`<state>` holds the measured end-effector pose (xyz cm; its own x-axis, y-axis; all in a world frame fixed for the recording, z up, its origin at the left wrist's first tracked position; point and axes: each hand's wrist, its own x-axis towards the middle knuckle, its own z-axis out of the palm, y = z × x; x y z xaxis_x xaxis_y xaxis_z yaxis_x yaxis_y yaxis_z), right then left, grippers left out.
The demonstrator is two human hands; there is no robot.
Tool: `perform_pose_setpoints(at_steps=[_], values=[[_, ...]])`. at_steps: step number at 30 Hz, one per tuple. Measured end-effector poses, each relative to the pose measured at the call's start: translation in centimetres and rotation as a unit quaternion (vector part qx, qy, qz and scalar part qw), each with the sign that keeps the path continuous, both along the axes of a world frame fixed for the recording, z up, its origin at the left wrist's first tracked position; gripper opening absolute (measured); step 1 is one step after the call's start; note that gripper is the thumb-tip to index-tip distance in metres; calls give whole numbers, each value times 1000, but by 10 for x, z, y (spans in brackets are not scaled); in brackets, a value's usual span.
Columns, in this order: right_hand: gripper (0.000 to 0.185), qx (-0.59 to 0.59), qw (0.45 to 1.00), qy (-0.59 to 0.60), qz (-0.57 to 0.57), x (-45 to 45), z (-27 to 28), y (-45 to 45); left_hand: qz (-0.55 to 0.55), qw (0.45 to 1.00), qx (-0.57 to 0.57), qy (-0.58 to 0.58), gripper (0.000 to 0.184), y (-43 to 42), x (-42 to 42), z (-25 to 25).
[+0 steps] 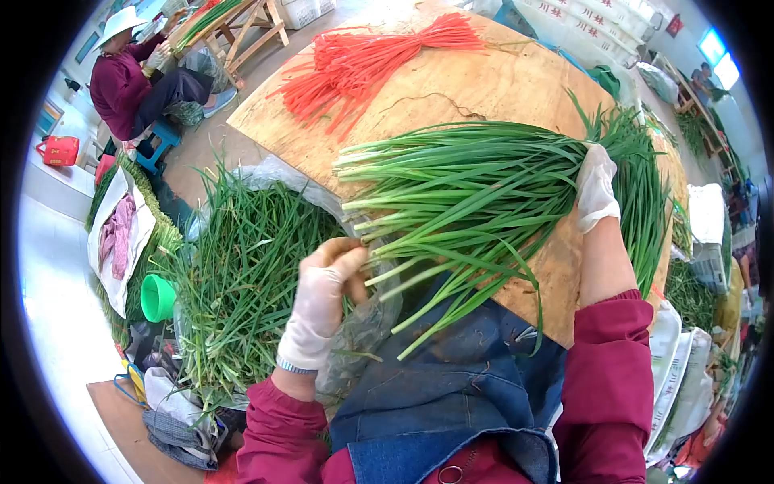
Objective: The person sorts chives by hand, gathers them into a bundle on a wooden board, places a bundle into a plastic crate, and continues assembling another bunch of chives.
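A fanned bunch of garlic chives (476, 185) lies over the wooden board, pale stalk ends to the left and green leaves to the right. My right hand (597, 187), in a whitish glove with bare fingertips, grips its leafy end; most of those fingers are hidden behind the leaves. At the stalk ends, my left hand (326, 286), gloved the same way, has thumb and forefinger pinched on a chive stalk's pale tip. Another pile of chives (641, 194) sits just beyond my right wrist.
Red ties (363, 64) are spread on the wooden board (516, 89). Loose green leaves (250, 274) fill a plastic-lined container at left, beside a green cup (158, 298). A seated person (137, 81) works at another bench. White crates (580, 24) stand at the back.
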<state>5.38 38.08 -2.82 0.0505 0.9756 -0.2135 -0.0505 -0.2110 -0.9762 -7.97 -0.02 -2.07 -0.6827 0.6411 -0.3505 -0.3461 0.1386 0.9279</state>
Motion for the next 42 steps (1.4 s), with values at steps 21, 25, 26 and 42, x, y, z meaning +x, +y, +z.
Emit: perform_pose_setpoints(at_steps=[21, 25, 26, 42], values=[[16, 92, 995, -33, -19, 8, -26, 25, -84, 808, -88, 577, 17, 23, 15, -10], [17, 105, 994, -7, 2, 8, -31, 26, -68, 981, -56, 171, 14, 16, 11, 1], [17, 145, 988, -40, 27, 14, -45, 40, -83, 958, -73, 264, 13, 16, 11, 1], [16, 60, 996, 33, -55, 3, -16, 12, -184, 857, -208, 434, 8, -67, 26, 0]])
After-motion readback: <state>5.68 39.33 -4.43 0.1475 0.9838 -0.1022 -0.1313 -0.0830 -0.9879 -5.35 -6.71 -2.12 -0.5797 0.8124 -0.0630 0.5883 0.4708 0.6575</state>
